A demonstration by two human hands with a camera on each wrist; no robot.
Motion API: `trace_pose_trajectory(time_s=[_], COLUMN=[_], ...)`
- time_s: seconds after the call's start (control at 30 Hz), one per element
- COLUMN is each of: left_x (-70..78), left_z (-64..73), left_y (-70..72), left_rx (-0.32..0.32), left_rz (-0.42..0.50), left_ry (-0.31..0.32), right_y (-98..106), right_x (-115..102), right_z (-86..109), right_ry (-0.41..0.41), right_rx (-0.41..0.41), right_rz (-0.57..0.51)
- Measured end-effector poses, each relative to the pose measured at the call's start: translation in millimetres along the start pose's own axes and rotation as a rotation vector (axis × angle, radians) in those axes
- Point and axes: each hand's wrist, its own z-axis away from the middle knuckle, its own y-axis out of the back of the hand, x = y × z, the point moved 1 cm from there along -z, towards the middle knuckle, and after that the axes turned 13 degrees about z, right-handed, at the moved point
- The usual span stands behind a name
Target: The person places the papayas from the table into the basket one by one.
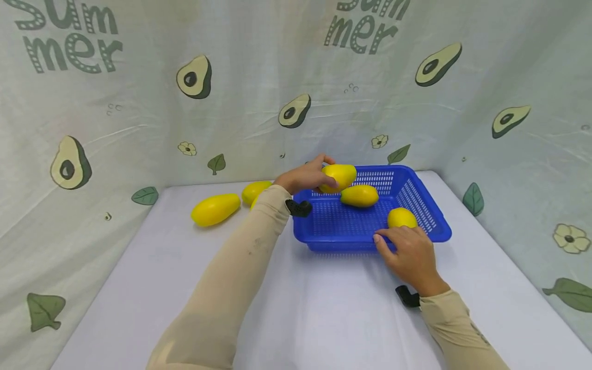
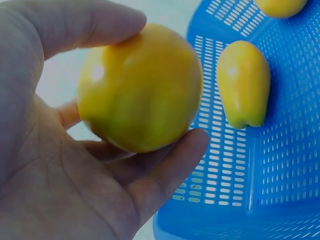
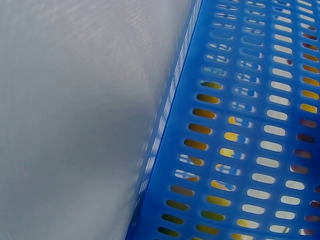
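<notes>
My left hand (image 1: 307, 177) grips a yellow papaya (image 1: 339, 178) over the left back part of the blue basket (image 1: 302, 237). In the left wrist view, thumb and fingers curl round that papaya (image 2: 142, 90), apart from the basket's slotted wall. A second papaya (image 1: 359, 196) lies inside, below the held one. Another papaya (image 1: 401, 218) sits at the basket's front right, partly hidden by my right hand (image 1: 411, 254). That hand holds the front rim, fingers over it and thumb outside. Through the basket's slots (image 3: 272, 130) the right wrist view shows bits of yellow and skin.
Left of the basket, a papaya (image 1: 216, 209) lies on the white tabletop (image 1: 185, 288). Next to it are another papaya (image 1: 255, 192) and a further yellow piece mostly hidden by my left sleeve (image 1: 250, 257). A printed curtain (image 1: 240, 77) hangs behind the table.
</notes>
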Motion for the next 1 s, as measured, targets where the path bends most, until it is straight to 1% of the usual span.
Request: trace_pose_trajectory(time_s=[0.13,0.23,0.33,0.5,0.63,0.73,0.87,1.0], left_x=[-3.5,-7.1,-9.2,-8.6,-8.6,-7.0,-4.8,-3.2], left_z=[-3.7,-6.1,-7.1,-7.7,-8.1,-9.5,-10.3,-6.8], left_y=[1.6,2.7,3.8,4.1,2.8,1.3,-0.5,1.2], left_rx=[0.048,0.069,0.091,0.109,0.130,0.146,0.154,0.148], left_rz=[-0.004,0.012,-0.001,-0.085,-0.139,-0.173,-0.226,-0.273], left_ry=[0.010,0.017,0.020,0.027,0.051,0.053,0.021,-0.009], right_y=[0.1,-0.8,-2.7,-3.6,-2.1,-1.1,-1.1,-1.4], right_x=[-0.6,-0.6,0.3,1.3,0.1,0.0,0.1,-0.1], right_z=[1.1,2.8,2.9,1.6,2.7,2.9,2.8,1.3], right_ry=[-0.005,-0.006,-0.001,0.001,-0.007,-0.011,-0.010,0.002], right_rx=[-0.004,-0.003,0.004,0.016,0.006,-0.002,0.002,0.013], right_rz=[0.000,-0.005,-0.011,-0.005,0.001,0.002,0.001,-0.006])
